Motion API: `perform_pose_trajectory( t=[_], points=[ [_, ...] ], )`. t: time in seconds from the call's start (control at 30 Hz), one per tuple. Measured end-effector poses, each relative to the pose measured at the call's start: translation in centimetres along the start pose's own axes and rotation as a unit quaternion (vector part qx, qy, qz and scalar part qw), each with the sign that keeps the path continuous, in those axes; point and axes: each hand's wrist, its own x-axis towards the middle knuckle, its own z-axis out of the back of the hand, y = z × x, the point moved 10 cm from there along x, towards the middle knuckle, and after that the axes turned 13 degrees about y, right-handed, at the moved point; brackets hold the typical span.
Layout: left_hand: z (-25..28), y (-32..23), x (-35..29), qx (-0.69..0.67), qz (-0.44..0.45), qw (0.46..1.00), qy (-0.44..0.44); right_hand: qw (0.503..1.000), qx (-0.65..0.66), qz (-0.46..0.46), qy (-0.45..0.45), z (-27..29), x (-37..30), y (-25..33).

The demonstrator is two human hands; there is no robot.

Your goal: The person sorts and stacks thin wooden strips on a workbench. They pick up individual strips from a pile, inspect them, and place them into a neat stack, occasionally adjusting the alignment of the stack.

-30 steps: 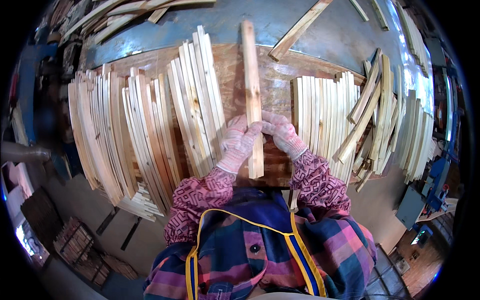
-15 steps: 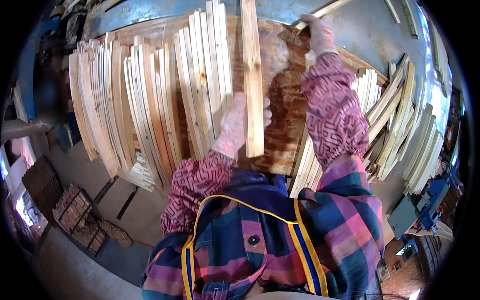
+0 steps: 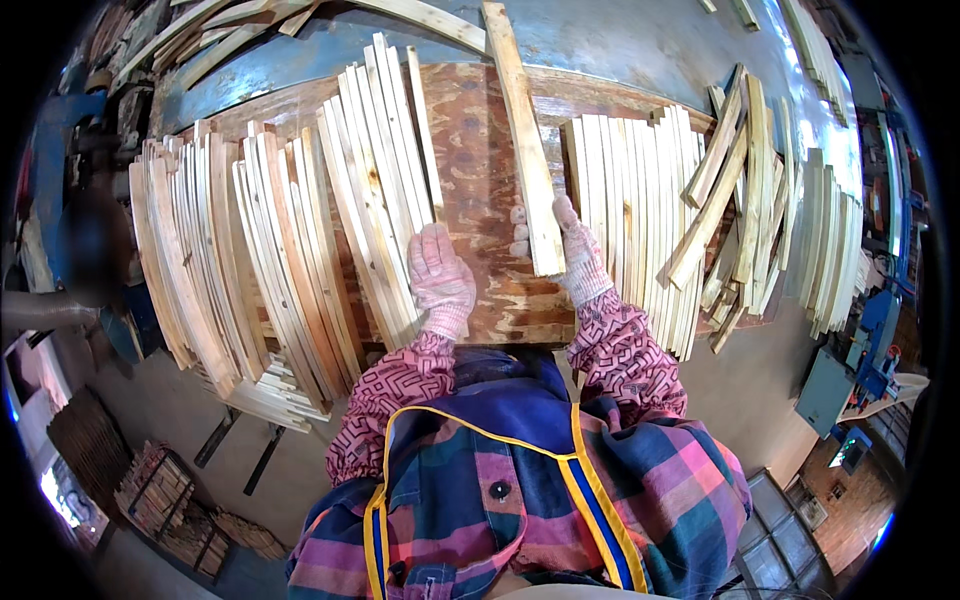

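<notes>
A long pale wooden strip (image 3: 525, 140) points away from me over the brown plywood board, its near end tilted slightly right. My right hand (image 3: 582, 258), in a whitish glove, grips it near that end; the thumb side shows on its right and fingertips on its left. My left hand (image 3: 441, 280), also gloved, is open with the fingers stretched out and together. It lies beside the near right edge of a row of wooden strips (image 3: 375, 180); whether it touches them I cannot tell.
The plywood board (image 3: 480, 170) lies on a blue-grey metal table (image 3: 620, 50). More strips (image 3: 635, 200) stand side by side at right, with loose strips (image 3: 745, 190) crossed over them. Offcuts (image 3: 240, 30) lie at the far left. Bundled wood (image 3: 155, 490) is on the floor.
My left hand has let go of the wooden strip and lies open farther left. My right hand has come back from the far side and holds a strip. The view has shifted.
</notes>
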Motion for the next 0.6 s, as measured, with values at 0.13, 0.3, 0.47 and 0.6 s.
perform_pose_trajectory(
  t=[0.13,0.3,0.47,0.6],
  points=[
    [1.1,-0.1,-0.1,-0.029,-0.001,0.999,0.039,0.927,-0.319,0.022,-0.196,-1.1,-2.6,3.5],
    [4.4,-1.7,1.1,-0.065,-0.016,0.997,0.044,0.897,-0.381,0.037,-0.219,3.9,-5.7,7.0],
    [14.6,-6.2,4.8,0.002,-0.128,0.986,-0.107,0.865,-0.479,-0.081,-0.122,-1.7,-4.8,7.4],
    [22.4,-5.5,8.5,0.281,-0.156,0.909,-0.267,0.598,-0.797,-0.069,-0.045,-4.3,0.2,12.2]
  ],
)
